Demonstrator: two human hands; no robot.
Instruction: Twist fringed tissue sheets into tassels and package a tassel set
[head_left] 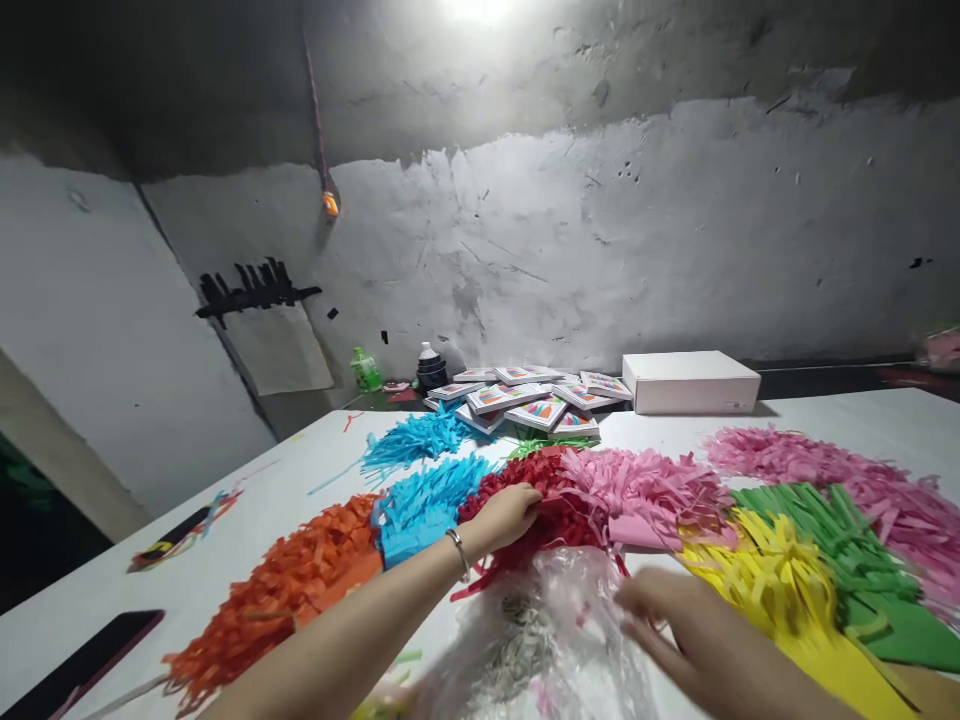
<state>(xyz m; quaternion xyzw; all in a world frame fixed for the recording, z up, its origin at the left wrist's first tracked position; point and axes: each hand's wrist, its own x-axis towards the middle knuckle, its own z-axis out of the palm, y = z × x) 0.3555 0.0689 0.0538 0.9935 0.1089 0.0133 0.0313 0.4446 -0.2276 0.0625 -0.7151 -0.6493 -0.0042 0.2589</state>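
Note:
My left hand (504,517) reaches out over the table, a thin bangle on its wrist, and its fingers curl into a pile of red fringed paper (541,500). My right hand (660,610) lies low and blurred beside a clear plastic bag (536,640) near the front edge, fingers touching the bag's side. Fringed paper piles lie in a row: orange (289,585), blue (420,505), pink (645,490), yellow (780,580), green (847,550).
A white table (247,520) carries everything. At the back stand a white box (690,382), several small printed packets (525,395), a dark pot (431,370) and a green bottle (365,370). More pink fringe (840,475) lies right. A dark flat strip (82,660) rests front left.

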